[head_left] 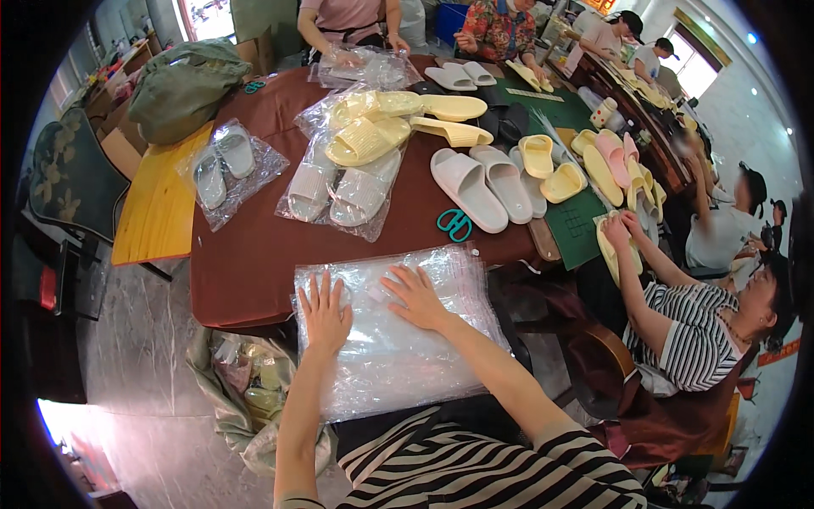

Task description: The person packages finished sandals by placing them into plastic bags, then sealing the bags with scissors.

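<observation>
My left hand point(325, 312) lies flat, fingers spread, on a stack of clear plastic bags point(390, 356) at the near edge of the brown table point(246, 263). My right hand point(415, 297) rests palm down on the same stack, just to the right of the left one. Neither hand grips anything. Beyond the stack lie green-handled scissors point(456, 224), a pair of white slippers point(483, 187), and bagged white slippers point(339, 193) with bagged yellow slippers point(366, 127) behind them.
A person in a striped top point(695, 331) sits at my right, handling a yellow slipper point(609, 246). More people work at the far side. Loose yellow and pink slippers point(602, 165) cover a green mat point(577, 216). A wooden board point(157, 208) and a green sack point(182, 85) lie left.
</observation>
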Tool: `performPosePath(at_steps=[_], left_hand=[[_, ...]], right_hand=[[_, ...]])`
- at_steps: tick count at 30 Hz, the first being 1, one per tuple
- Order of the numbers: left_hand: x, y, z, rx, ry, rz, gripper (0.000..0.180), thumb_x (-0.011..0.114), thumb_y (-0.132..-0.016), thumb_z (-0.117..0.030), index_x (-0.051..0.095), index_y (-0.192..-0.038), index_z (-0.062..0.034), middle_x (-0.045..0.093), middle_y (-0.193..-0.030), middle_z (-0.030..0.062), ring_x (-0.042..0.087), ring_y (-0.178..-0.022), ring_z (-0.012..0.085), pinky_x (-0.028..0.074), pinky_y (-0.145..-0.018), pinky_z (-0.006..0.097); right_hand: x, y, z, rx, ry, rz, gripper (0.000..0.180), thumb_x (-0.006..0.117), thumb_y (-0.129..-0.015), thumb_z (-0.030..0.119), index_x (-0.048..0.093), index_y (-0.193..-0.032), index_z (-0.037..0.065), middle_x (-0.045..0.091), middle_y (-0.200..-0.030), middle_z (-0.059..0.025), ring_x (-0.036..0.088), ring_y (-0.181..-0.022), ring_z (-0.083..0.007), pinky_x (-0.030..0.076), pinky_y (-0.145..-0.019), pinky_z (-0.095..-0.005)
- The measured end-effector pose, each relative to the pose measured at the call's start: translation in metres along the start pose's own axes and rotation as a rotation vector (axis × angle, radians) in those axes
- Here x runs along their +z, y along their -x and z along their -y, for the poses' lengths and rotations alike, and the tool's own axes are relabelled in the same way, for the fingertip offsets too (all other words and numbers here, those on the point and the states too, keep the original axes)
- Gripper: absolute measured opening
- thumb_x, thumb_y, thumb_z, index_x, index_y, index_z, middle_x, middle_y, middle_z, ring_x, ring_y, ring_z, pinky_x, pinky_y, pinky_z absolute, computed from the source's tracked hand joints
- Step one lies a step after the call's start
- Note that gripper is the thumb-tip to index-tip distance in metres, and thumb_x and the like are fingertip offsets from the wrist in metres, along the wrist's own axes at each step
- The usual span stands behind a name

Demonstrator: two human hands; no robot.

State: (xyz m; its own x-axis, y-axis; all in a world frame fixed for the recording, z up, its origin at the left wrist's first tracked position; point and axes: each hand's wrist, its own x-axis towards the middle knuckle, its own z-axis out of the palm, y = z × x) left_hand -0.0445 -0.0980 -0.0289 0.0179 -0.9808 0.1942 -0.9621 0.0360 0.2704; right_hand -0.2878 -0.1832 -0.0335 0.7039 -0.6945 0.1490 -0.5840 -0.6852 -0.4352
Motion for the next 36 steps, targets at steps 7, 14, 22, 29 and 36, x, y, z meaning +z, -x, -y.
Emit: performPosePath(at_steps=[7,14,22,29,36], left_hand=[[-0.017,-0.020,0.036,-0.044,0.313,0.261,0.061,0.066,-0.085,-0.031,0.048,-0.140,-0.0096,0.029,-0.157,0.0142,0.016,-0.149,0.0367,0.009,-0.118,0.060],[-0.036,-0.099,0.007,-0.290,1.002,0.152,0.059,0.065,-0.090,-0.022,0.044,-0.141,-0.0023,0.053,-0.139,0.0161,0.051,-0.127,0.0331,0.042,-0.104,0.046],[0.038,-0.179,-0.020,-1.104,1.921,-0.033,0.066,0.061,-0.092,-0.021,0.031,-0.146,0.0038,0.035,-0.148,0.0256,0.040,-0.134,0.0365,0.032,-0.113,0.049],[0.063,-0.222,-0.010,-1.415,1.996,-0.295,0.035,0.077,-0.083,-0.031,0.055,-0.095,-0.0069,0.049,-0.086,0.0031,0.052,-0.085,0.0192,0.050,-0.083,0.043],[0.039,-0.240,0.024,-0.892,2.018,-0.471,0.046,0.059,-0.087,-0.013,0.050,-0.132,-0.0044,0.059,-0.124,0.0117,0.056,-0.115,0.0316,0.053,-0.092,0.053]], right_hand=[[-0.009,-0.011,0.000,-0.015,0.091,-0.012,0.065,0.068,-0.085,0.039,0.046,-0.144,0.021,0.037,-0.149,-0.0115,0.034,-0.139,-0.0329,0.023,-0.115,-0.0546],[-0.019,-0.035,-0.003,-0.055,0.196,0.038,0.077,0.080,-0.069,0.046,0.052,-0.136,0.019,0.047,-0.135,-0.0103,0.046,-0.123,-0.0299,0.038,-0.097,-0.0501],[-0.024,-0.036,-0.003,0.007,0.133,0.017,0.086,0.083,-0.065,0.048,0.049,-0.139,0.021,0.047,-0.129,-0.0076,0.046,-0.121,-0.0267,0.041,-0.092,-0.0475],[-0.027,-0.030,-0.010,0.022,0.075,-0.047,0.087,0.084,-0.064,0.045,0.050,-0.140,0.022,0.046,-0.130,-0.0092,0.046,-0.119,-0.0286,0.039,-0.093,-0.0479],[-0.025,-0.034,-0.011,0.032,0.074,0.014,0.084,0.082,-0.068,0.046,0.049,-0.141,0.020,0.045,-0.133,-0.0107,0.043,-0.123,-0.0288,0.037,-0.096,-0.0475]])
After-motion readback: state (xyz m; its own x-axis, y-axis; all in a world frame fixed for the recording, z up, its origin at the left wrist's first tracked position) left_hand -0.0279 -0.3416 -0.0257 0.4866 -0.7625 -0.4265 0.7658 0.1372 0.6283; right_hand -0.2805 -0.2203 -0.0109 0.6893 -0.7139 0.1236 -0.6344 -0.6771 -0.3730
